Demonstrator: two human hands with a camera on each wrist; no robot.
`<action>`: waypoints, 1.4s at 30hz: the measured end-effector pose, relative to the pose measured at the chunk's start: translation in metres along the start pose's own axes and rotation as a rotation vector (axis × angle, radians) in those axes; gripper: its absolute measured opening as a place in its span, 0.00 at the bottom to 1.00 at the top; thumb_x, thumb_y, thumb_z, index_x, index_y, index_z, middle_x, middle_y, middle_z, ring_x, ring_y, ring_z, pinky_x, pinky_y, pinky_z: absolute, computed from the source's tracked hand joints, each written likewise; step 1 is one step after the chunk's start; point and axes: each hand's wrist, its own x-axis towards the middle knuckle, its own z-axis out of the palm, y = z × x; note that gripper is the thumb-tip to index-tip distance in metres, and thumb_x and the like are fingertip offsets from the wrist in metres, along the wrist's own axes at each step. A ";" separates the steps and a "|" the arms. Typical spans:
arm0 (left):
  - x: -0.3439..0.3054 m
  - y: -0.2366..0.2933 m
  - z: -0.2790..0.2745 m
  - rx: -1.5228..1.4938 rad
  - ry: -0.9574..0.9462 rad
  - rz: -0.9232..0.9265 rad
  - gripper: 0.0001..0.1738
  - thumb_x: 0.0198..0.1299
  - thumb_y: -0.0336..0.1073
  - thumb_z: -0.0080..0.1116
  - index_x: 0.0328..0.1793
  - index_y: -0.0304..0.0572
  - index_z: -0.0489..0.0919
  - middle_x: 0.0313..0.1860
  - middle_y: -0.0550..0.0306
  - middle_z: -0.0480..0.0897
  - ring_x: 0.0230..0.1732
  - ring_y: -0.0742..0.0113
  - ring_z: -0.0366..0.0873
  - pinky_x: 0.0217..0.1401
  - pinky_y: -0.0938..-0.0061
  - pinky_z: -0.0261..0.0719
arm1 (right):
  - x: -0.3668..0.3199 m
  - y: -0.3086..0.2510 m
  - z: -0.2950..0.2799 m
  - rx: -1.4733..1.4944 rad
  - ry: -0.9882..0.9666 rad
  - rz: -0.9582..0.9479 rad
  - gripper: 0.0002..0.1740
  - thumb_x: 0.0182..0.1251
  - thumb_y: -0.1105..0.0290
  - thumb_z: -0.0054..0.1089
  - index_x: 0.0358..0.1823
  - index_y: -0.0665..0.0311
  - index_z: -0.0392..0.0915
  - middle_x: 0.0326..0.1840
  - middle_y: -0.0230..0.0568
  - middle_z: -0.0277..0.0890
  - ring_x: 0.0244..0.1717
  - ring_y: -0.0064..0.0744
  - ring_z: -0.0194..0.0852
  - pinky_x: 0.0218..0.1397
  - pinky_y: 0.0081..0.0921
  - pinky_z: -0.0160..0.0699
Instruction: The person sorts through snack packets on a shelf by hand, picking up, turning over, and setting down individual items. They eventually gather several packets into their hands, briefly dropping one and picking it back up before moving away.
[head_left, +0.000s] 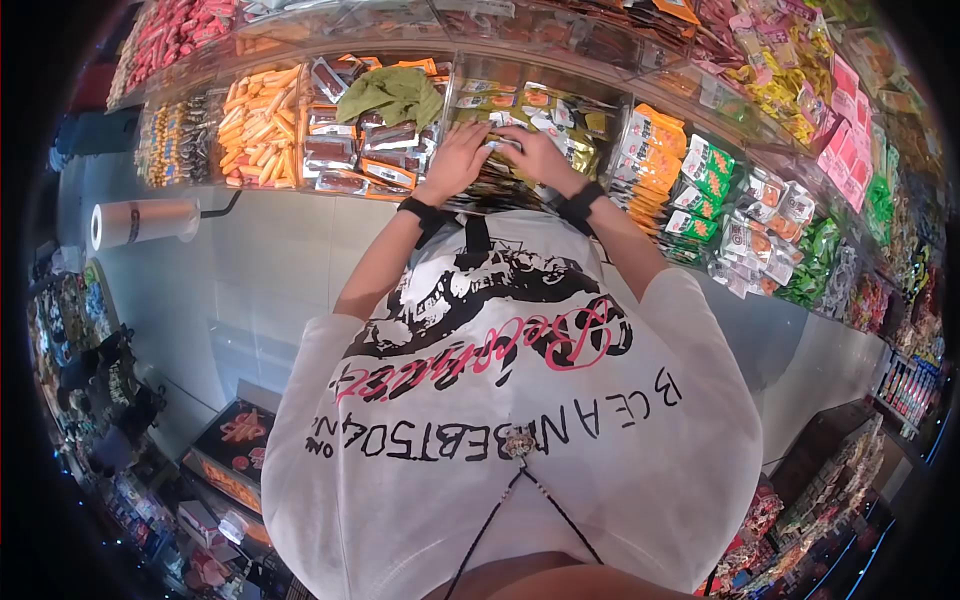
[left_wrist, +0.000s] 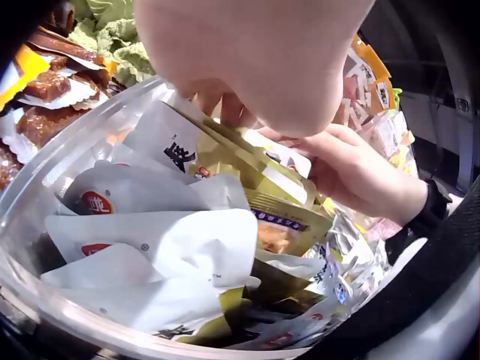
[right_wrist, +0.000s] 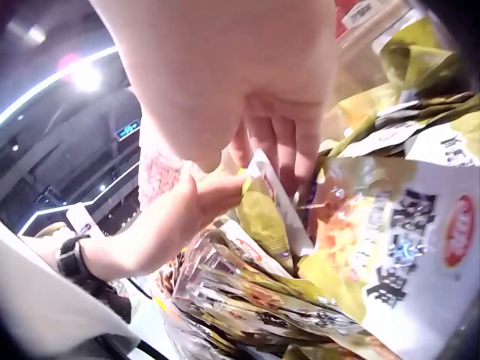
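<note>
Both hands reach into a clear bin of olive-gold and white snack packets, which stand in tight rows. In the head view my left hand lies over the front rows, with its fingertips close to those of my right hand. The left wrist view shows the left fingers bent down behind several packets, gripping their upper edges. From the right wrist, the right fingers go down behind an upright packet and hold it. Both thumbs are largely hidden by palms and packets.
Left of the bin are brown snack packs with a crumpled green cloth-like item on top. Orange packets and green packets fill bins to the right. A plastic bag roll sticks out at the left.
</note>
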 end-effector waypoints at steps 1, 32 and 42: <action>0.000 -0.001 0.002 0.104 -0.088 0.053 0.23 0.62 0.39 0.45 0.62 0.37 0.66 0.59 0.42 0.71 0.61 0.46 0.66 0.65 0.54 0.58 | -0.009 0.001 -0.008 -0.002 0.000 0.005 0.16 0.60 0.61 0.55 0.37 0.70 0.73 0.33 0.59 0.75 0.36 0.51 0.76 0.39 0.42 0.74; -0.008 0.002 -0.033 0.096 -0.209 0.094 0.10 0.58 0.40 0.53 0.42 0.47 0.80 0.36 0.57 0.80 0.35 0.55 0.78 0.36 0.64 0.77 | 0.002 0.005 -0.002 -0.145 0.143 0.123 0.09 0.59 0.65 0.56 0.36 0.60 0.79 0.25 0.46 0.77 0.29 0.47 0.76 0.32 0.36 0.73; 0.010 0.016 -0.029 0.172 -0.103 0.141 0.23 0.62 0.39 0.48 0.61 0.35 0.67 0.58 0.45 0.70 0.64 0.48 0.61 0.67 0.59 0.57 | 0.011 0.012 0.005 -0.001 0.165 0.184 0.14 0.64 0.63 0.50 0.42 0.66 0.77 0.31 0.53 0.77 0.34 0.51 0.76 0.36 0.38 0.73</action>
